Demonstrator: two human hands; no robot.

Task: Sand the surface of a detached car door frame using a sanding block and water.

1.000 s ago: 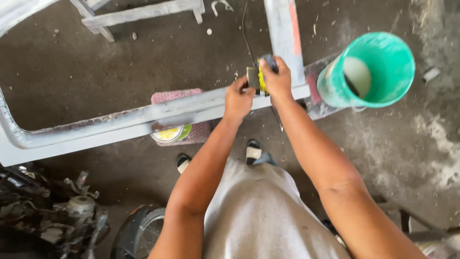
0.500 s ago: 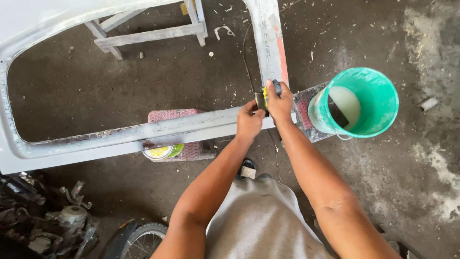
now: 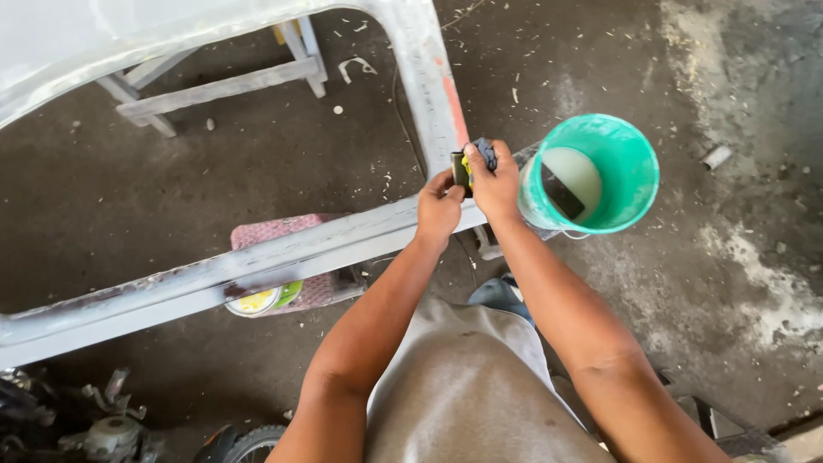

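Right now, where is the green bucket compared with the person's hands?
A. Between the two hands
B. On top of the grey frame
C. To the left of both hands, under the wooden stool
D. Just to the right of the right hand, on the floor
D: the green bucket stands just to the right of the right hand, beside the grey frame.

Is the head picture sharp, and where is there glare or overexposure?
Head view: mostly sharp; both hands, left and right, and the tool between them are clear. The pale panel at top left is washed out by bright light, its surface detail lost. The green bucket is evenly lit; the floor shows light patches, no strong shadows.
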